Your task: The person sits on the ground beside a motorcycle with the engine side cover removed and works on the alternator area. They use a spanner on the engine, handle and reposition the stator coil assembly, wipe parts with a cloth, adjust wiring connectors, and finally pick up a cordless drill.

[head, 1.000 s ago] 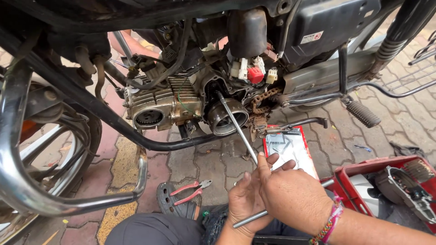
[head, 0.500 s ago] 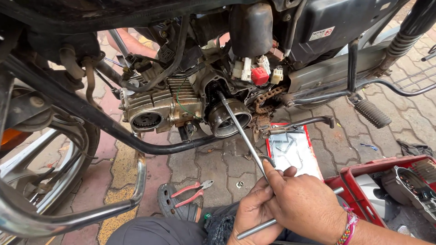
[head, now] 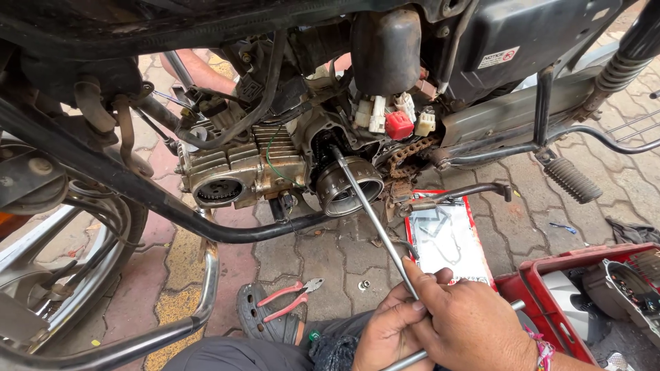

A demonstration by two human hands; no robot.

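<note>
— Paving bricks (head: 302, 257) are seen under a motorcycle engine (head: 247, 172); where is the rod?

— A long metal rod (head: 375, 220) is gripped by the right hand (head: 474, 323) and pinched by the left hand (head: 385, 330), its tip set at the round drum (head: 347, 189). Red pliers (head: 292, 297) are left nearby.

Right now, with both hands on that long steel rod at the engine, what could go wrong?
The long rod reaches the round clutch drum at a slant, so its tip might slip off onto the chain. The right hand and left hand grip only its near end, so a slip could jolt both. The red-handled pliers lie loose by the sandal, easy to kick.
</note>
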